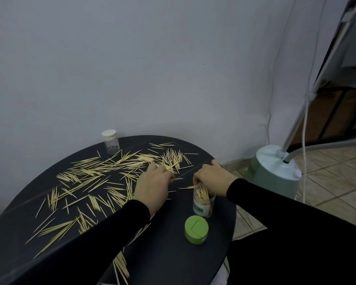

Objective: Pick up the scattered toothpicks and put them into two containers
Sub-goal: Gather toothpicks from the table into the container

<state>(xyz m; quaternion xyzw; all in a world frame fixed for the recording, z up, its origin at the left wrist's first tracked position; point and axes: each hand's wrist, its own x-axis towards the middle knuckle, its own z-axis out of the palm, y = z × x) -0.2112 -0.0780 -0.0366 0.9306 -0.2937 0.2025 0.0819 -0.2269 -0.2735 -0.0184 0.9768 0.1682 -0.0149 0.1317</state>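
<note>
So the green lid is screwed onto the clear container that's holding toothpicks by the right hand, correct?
Not quite. In the head view the round green lid lies on the dark table, off the clear plastic container, which stands open with toothpicks inside, beside the right hand.

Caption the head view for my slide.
Both hands gather scattered toothpicks beside an open jar.

A single head-worn camera is looking forward and down, close over the dark tabletop (173,254), facing a wall (132,68).
</note>
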